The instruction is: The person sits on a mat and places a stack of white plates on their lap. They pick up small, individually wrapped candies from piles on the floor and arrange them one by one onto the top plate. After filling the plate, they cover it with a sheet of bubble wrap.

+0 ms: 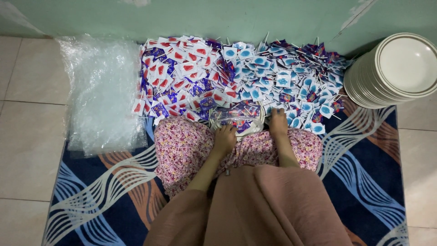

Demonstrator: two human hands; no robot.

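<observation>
Seated | left hand (224, 138) closed on clear packet (236, 115) of wrapped lollipops, packet's length running rightward | right hand (278, 122) (nearer) flat, fingers spread, on blue-wrapped lollipops (291, 82) just ahead

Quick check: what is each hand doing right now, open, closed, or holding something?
Left hand: closed on the edge of a clear bag of lollipops.
Right hand: rests palm down on the blue-wrapped lollipops; grip cannot be told.

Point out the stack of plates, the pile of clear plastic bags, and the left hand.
Stack of plates (403, 64): head view, on the flat middle of the top plate.
Pile of clear plastic bags (102, 95): head view, on the middle of the pile.
Left hand (224, 139): head view, on the back of the hand.
</observation>
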